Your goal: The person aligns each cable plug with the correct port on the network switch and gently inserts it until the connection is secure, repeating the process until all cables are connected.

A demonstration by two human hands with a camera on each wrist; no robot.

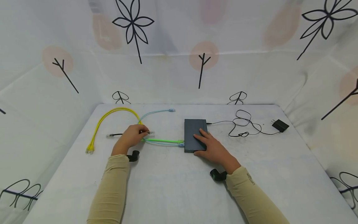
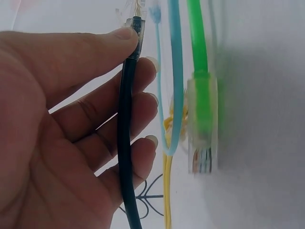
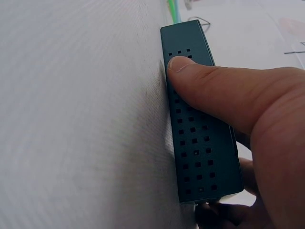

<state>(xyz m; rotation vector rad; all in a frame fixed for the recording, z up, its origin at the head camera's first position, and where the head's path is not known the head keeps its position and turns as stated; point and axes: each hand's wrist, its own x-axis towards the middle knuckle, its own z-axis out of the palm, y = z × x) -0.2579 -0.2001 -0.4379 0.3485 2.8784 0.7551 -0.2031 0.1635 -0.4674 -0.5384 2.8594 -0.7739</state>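
My left hand point(image 1: 131, 134) pinches a short black network cable point(image 2: 125, 109) between thumb and fingers, close behind its clear plug point(image 1: 151, 133). The cable's other plug point(image 1: 109, 136) sticks out left of the hand. My right hand point(image 1: 212, 147) rests on a dark network switch point(image 1: 193, 124), with fingers spread over its top and the thumb point(image 3: 209, 86) against its vented side. A green cable point(image 1: 162, 141) and a light blue cable point(image 1: 165, 143) reach the switch's left side. The green cable's loose clear plug point(image 2: 202, 157) lies beside my left fingers.
Yellow cables point(image 1: 102, 119) curve across the table's left side. Another light blue plug point(image 1: 172, 110) lies towards the back. From the switch's right side, a thin black cord point(image 1: 236, 121) runs in loops to a power adapter point(image 1: 280, 125). A patterned white cloth surrounds the table point(image 1: 167, 186).
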